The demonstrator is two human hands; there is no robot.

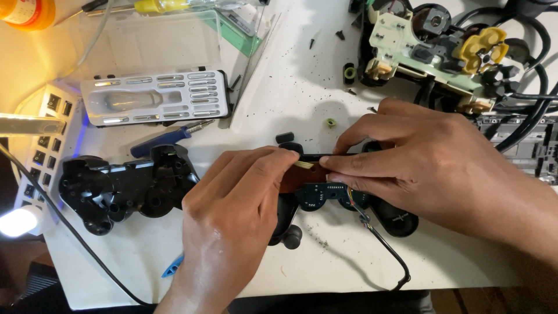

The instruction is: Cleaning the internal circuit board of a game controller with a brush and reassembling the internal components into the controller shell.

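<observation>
Opened black game controller (349,203) at bench (290,87) centre-front, blue-green circuit board (325,195) w/ thin coloured wires exposed in middle, reddish-brown flex strip (299,180) lying over board's left part. Cable (383,244) running from controller down-right, looping toward bench edge.

Left hand (232,215) coming in from below, fingers (279,166) curled, tips pinched on pale end of flex strip & upper edge of controller. Right hand (430,163) from right, fingers (343,168) stretched flat & pressed together, tips on same strip, meeting left-hand tips there. Both closed on the strip/controller, no gap visible betw. tips and part.

Just left of left hand: black controller shell half (116,189), inside facing up, empty of board. Blue-handled screwdriver (165,138) lying just above shell, tip pointing right. Blue plastic pry tool (173,267) peeking out beside left wrist, near bench front edge.

Further up-left: clear bit-set case (154,96), lid open, silver bits in slots. White multi-port hub (43,145) at far left edge, bright lamp glow beside it. Yellow-handled tool (157,6) at top edge.

Top right: second stripped controller frame (430,52), cream plastic w/ yellow rubber pads, black cables (523,87) tangled round it. Small green ring (331,122) & loose black screws (340,35) scattered on bench betw. frame and hands, plus dark specks all over white surface.
</observation>
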